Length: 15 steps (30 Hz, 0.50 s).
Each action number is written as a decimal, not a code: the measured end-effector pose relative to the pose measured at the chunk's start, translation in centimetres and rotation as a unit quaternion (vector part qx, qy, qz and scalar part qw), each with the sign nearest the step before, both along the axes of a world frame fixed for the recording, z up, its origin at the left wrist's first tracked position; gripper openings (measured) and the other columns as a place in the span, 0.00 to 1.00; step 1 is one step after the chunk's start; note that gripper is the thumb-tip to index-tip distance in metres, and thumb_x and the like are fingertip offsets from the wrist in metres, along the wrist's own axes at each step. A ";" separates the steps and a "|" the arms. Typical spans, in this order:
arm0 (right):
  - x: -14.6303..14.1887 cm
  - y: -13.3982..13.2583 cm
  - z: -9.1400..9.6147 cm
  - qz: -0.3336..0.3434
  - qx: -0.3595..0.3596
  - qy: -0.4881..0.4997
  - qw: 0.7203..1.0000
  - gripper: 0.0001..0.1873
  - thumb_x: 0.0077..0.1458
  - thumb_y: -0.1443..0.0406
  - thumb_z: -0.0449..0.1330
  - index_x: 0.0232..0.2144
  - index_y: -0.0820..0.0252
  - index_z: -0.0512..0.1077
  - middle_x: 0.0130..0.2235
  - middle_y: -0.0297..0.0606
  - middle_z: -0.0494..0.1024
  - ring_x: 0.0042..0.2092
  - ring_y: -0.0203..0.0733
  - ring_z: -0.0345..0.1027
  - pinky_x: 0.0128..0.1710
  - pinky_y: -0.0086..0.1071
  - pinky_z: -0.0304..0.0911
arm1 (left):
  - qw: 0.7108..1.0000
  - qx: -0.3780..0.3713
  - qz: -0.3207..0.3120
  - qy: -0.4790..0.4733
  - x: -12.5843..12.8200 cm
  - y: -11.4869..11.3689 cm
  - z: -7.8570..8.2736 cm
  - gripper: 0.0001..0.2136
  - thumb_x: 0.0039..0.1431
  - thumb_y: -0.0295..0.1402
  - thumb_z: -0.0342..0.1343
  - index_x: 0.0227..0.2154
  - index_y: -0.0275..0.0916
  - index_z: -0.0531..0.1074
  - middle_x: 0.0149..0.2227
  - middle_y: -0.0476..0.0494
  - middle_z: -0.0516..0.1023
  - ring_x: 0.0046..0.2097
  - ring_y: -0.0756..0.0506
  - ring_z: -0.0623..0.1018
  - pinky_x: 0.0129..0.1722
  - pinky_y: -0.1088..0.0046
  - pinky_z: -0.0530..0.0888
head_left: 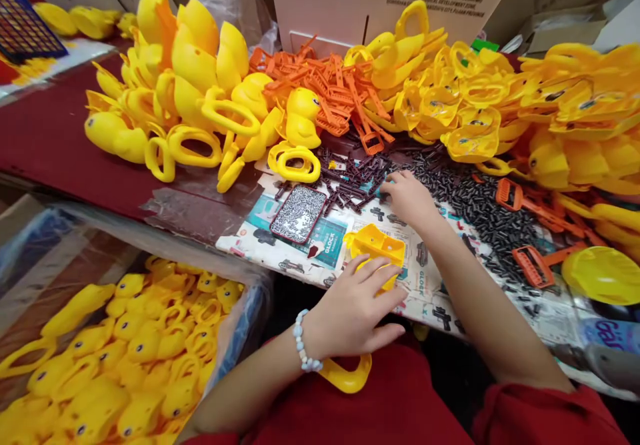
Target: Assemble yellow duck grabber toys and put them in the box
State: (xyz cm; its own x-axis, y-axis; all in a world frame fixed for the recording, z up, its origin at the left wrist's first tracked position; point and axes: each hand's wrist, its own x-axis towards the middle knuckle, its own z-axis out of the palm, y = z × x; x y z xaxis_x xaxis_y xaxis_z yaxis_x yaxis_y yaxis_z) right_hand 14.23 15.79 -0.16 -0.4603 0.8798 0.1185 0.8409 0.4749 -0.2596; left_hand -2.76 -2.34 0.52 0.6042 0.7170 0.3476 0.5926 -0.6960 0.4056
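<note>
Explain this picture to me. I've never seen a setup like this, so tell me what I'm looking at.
There's no machine here: these are a person's two bare hands, seen from one camera worn on the head, looking forward and down. The left hand holds a yellow plastic part. The right hand is at small dark plastic pegs lying on printed paper. Around them are heaps of yellow duck-shaped plastic parts and orange plastic pieces on a maroon-covered table. More yellow parts fill a plastic-lined box at lower left.
</note>
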 end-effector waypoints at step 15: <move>-0.8 -9.0 3.8 0.089 -0.164 0.259 0.948 0.14 0.60 0.58 0.54 0.37 0.65 0.68 0.36 0.38 0.72 0.35 0.34 0.68 0.33 0.23 0.64 | 0.987 -0.081 0.095 0.097 1.9 0.5 -0.8 0.22 0.59 0.46 0.55 0.51 0.39 0.67 0.46 0.39 0.73 0.46 0.38 0.72 0.47 0.58 0.67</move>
State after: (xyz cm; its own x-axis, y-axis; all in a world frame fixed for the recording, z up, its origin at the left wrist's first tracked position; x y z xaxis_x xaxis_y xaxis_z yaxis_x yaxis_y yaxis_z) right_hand 13.47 6.80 3.69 -0.5596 0.8224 0.1023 0.4741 0.4189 -0.7744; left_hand -0.90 -1.85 -0.27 0.4971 0.8607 0.1097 0.7838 -0.4997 0.3687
